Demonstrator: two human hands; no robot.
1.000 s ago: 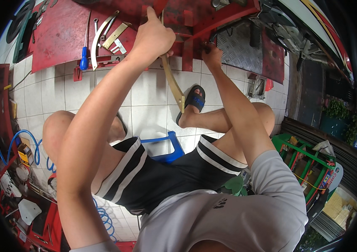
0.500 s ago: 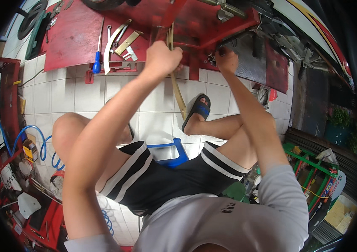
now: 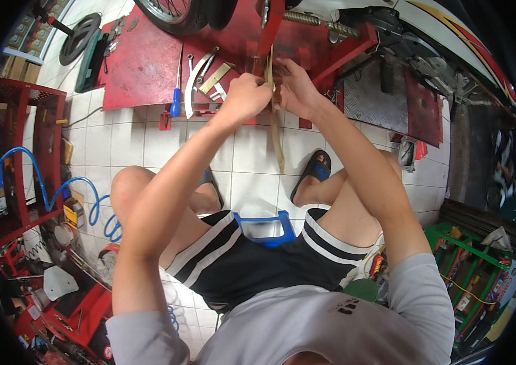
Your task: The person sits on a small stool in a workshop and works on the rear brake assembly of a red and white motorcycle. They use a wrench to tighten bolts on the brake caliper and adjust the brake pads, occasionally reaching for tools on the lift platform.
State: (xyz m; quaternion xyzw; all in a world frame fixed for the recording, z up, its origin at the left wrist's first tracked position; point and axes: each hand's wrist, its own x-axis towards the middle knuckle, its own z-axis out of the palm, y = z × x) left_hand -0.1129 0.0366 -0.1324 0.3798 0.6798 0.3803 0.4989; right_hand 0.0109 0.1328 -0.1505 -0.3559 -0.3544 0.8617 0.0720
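Observation:
A long, thin brass-coloured metal strip (image 3: 277, 137) stands on edge between my hands, its lower end sticking out past the red platform's front edge. My left hand (image 3: 249, 96) is closed around it from the left. On the other side my right hand (image 3: 295, 90) has its fingers bent in a pinch against the strip; whatever sits between those fingertips is hidden. To the left of my hands lie a blue-handled screwdriver (image 3: 176, 102), a curved pale metal strip (image 3: 192, 85), a wrench (image 3: 205, 66) and a flat brass-coloured plate (image 3: 216, 77).
Around my hands is the red platform (image 3: 133, 76), with a red upright post (image 3: 270, 27) just beyond. A spoked wheel (image 3: 176, 15) is at the far side and motorcycle bodywork (image 3: 446, 42) at the right. A blue stool (image 3: 279, 238) shows between my legs; a blue coiled hose (image 3: 82, 180) hangs left.
My right hand has come left from the small parts on the platform to the strip beside my left hand. My left hand keeps its grip. The whole view has shifted.

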